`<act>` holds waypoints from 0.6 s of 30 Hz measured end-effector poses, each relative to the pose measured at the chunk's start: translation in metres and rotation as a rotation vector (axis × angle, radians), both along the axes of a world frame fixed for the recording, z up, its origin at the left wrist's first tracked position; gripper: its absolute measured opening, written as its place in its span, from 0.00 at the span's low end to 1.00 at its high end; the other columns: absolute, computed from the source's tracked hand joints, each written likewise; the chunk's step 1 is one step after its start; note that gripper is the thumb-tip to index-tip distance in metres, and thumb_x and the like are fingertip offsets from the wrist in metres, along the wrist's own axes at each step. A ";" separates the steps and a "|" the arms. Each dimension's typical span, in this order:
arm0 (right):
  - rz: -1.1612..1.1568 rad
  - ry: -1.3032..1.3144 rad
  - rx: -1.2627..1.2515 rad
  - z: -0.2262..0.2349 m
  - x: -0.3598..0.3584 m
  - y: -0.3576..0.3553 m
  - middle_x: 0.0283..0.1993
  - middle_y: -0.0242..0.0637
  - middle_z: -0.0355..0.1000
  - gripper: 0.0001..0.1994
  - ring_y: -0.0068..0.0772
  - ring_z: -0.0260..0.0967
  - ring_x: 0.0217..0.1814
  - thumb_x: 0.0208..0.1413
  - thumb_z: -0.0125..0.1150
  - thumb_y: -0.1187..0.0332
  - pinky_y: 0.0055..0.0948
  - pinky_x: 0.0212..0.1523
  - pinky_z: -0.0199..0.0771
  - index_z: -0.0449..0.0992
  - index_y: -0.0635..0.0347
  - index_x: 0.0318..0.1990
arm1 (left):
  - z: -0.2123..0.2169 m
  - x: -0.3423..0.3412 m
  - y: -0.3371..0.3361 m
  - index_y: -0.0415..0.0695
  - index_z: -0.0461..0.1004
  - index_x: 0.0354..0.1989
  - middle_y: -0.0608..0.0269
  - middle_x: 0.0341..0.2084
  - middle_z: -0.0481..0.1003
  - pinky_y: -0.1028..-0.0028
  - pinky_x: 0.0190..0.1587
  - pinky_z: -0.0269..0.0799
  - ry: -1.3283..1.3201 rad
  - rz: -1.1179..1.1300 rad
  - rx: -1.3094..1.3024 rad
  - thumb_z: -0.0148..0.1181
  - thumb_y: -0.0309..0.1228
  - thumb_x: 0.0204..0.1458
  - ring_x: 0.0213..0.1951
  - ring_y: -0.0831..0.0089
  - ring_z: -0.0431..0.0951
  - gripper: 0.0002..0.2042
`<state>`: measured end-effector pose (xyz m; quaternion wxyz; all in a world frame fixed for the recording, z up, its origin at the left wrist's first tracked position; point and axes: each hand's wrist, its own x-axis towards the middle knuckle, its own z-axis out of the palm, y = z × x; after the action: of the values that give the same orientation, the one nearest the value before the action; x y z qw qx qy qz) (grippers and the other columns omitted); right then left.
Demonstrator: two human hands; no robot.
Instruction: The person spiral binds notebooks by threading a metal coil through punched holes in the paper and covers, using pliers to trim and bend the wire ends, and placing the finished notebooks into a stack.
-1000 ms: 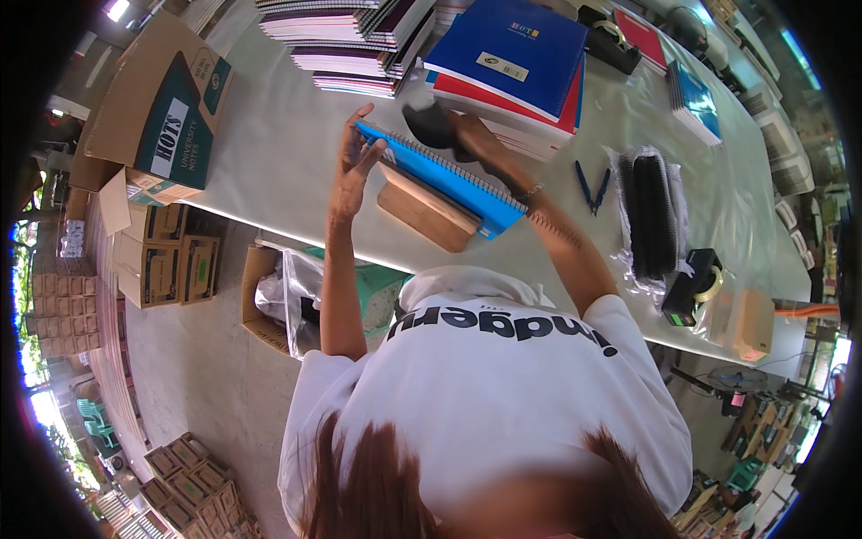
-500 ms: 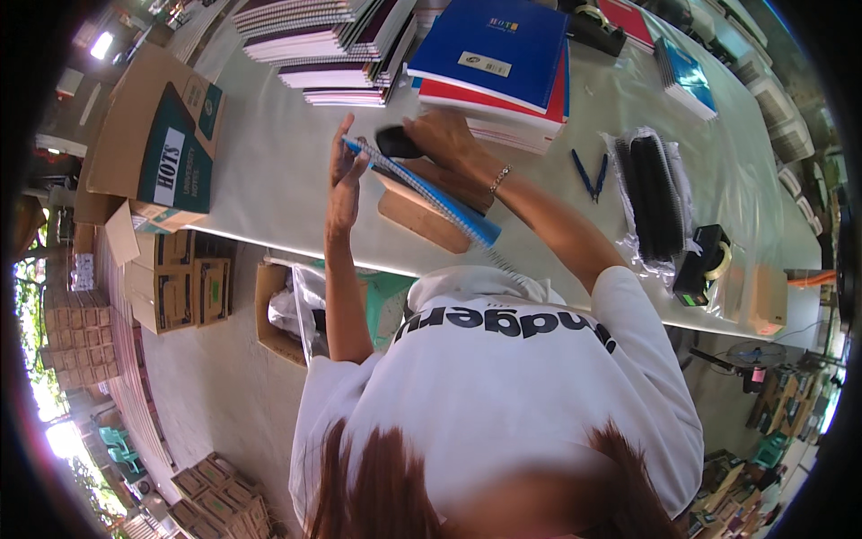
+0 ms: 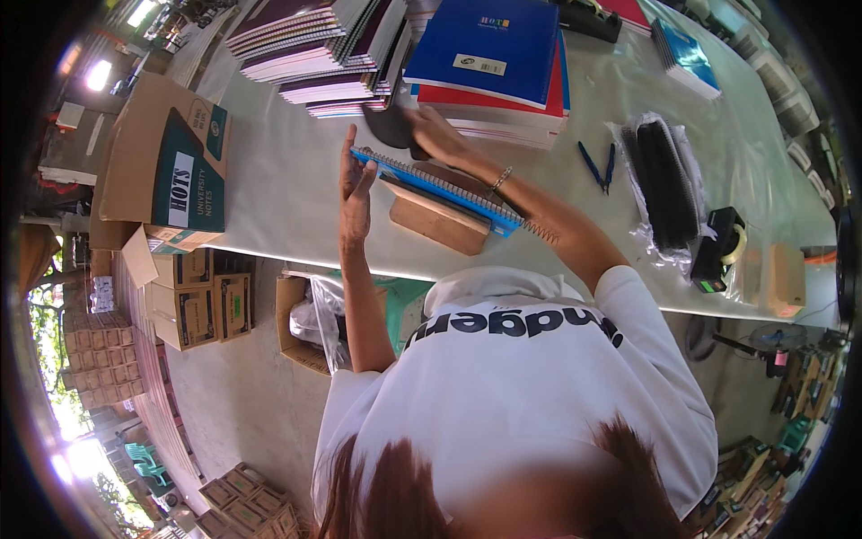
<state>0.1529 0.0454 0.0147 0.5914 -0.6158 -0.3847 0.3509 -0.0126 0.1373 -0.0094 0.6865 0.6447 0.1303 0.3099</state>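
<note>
A blue notebook [image 3: 505,221] stands tilted on edge against a light wooden block [image 3: 435,225] near the table's front edge. A wire spiral coil [image 3: 449,184] runs along the notebook's upper edge, and its loose end sticks out past the right end. My left hand [image 3: 356,193] is closed on the notebook's left end, thumb on the near side, fingers pointing up. Beyond the notebook, my right hand [image 3: 440,139] grips a dark rounded thing [image 3: 389,126], blurred, its kind unclear. My right forearm passes behind the coil's loose end.
Stacked spiral notebooks [image 3: 314,54] and blue and red notebooks [image 3: 485,54] stand at the back. To the right lie blue-handled pliers [image 3: 597,168], a bag of black coils [image 3: 664,189] and a tape dispenser [image 3: 716,249]. An open carton [image 3: 166,166] stands left.
The dark thing in my right hand has moved up and slightly left. The notebook lies at a flatter slant, and its coil's loose end has swung up. The whole view has shifted a little.
</note>
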 end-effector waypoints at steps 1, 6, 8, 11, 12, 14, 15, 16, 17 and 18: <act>0.021 -0.418 -0.032 -0.004 -0.003 0.006 0.26 0.53 0.74 0.21 0.51 0.74 0.29 0.66 0.42 0.58 0.45 0.32 0.71 0.74 0.70 0.38 | -0.002 0.005 0.001 0.47 0.49 0.71 0.67 0.47 0.63 0.74 0.62 0.49 -0.045 -0.026 -0.016 0.54 0.27 0.57 0.48 0.78 0.61 0.33; 0.035 -1.248 -0.258 -0.047 0.021 -0.013 0.32 0.46 0.76 0.16 0.48 0.77 0.35 0.63 0.46 0.61 0.45 0.35 0.77 0.78 0.62 0.39 | 0.000 0.000 0.001 0.45 0.52 0.69 0.65 0.47 0.65 0.73 0.61 0.51 0.051 -0.011 0.034 0.56 0.25 0.56 0.51 0.76 0.62 0.32; -0.013 -1.160 -0.157 -0.075 0.028 -0.037 0.36 0.45 0.76 0.11 0.47 0.75 0.42 0.58 0.51 0.67 0.44 0.43 0.76 0.76 0.62 0.41 | -0.003 0.002 -0.005 0.43 0.60 0.62 0.67 0.44 0.66 0.74 0.57 0.56 -0.006 0.053 0.033 0.59 0.26 0.55 0.49 0.76 0.63 0.25; -0.188 -1.033 -0.097 -0.098 0.034 -0.092 0.39 0.45 0.74 0.10 0.45 0.72 0.46 0.55 0.54 0.71 0.43 0.47 0.73 0.75 0.61 0.44 | -0.019 0.004 -0.025 0.42 0.65 0.55 0.66 0.43 0.66 0.74 0.55 0.58 -0.064 0.218 0.001 0.61 0.28 0.55 0.47 0.76 0.64 0.20; -0.290 -0.975 -0.079 -0.121 0.044 -0.114 0.39 0.45 0.74 0.11 0.44 0.72 0.46 0.54 0.54 0.72 0.42 0.47 0.72 0.75 0.60 0.45 | -0.020 0.005 -0.037 0.42 0.66 0.53 0.66 0.43 0.67 0.74 0.54 0.58 -0.074 0.271 -0.002 0.62 0.28 0.55 0.47 0.75 0.64 0.18; -0.484 -0.891 -0.254 -0.132 0.054 -0.161 0.44 0.44 0.72 0.13 0.44 0.69 0.49 0.53 0.55 0.73 0.42 0.48 0.70 0.74 0.57 0.47 | -0.024 -0.003 -0.056 0.42 0.67 0.51 0.64 0.43 0.67 0.73 0.54 0.59 -0.075 0.388 -0.009 0.62 0.29 0.55 0.46 0.74 0.65 0.17; -0.591 -0.857 -0.456 -0.126 0.056 -0.190 0.49 0.43 0.70 0.15 0.44 0.67 0.52 0.52 0.55 0.74 0.42 0.50 0.68 0.74 0.55 0.48 | -0.023 -0.006 -0.072 0.42 0.67 0.50 0.64 0.43 0.67 0.72 0.54 0.59 -0.074 0.433 -0.013 0.63 0.30 0.55 0.46 0.74 0.65 0.17; -0.809 -0.952 -0.506 -0.133 0.059 -0.213 0.53 0.43 0.67 0.17 0.46 0.63 0.56 0.51 0.54 0.75 0.44 0.53 0.64 0.73 0.54 0.50 | -0.021 -0.008 -0.087 0.42 0.68 0.50 0.64 0.43 0.67 0.72 0.54 0.59 -0.072 0.480 -0.018 0.63 0.30 0.55 0.46 0.74 0.65 0.17; -1.025 -1.045 -0.556 -0.139 0.063 -0.234 0.56 0.42 0.65 0.19 0.48 0.59 0.60 0.50 0.54 0.77 0.45 0.57 0.60 0.72 0.54 0.52 | -0.019 -0.010 -0.098 0.42 0.68 0.50 0.63 0.43 0.67 0.72 0.54 0.59 -0.041 0.455 -0.023 0.63 0.30 0.54 0.46 0.74 0.65 0.17; -1.086 -1.038 -0.668 -0.150 0.074 -0.257 0.59 0.42 0.62 0.22 0.49 0.55 0.62 0.50 0.53 0.78 0.47 0.59 0.56 0.70 0.51 0.54 | -0.014 -0.010 -0.108 0.42 0.67 0.50 0.63 0.44 0.67 0.71 0.54 0.59 -0.016 0.429 -0.026 0.63 0.31 0.54 0.46 0.74 0.65 0.17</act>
<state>0.2265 -0.2117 -0.1350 0.2112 -0.9436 -0.1331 -0.2176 -0.0222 0.0290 -0.0230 0.6143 0.5907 0.2630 0.4523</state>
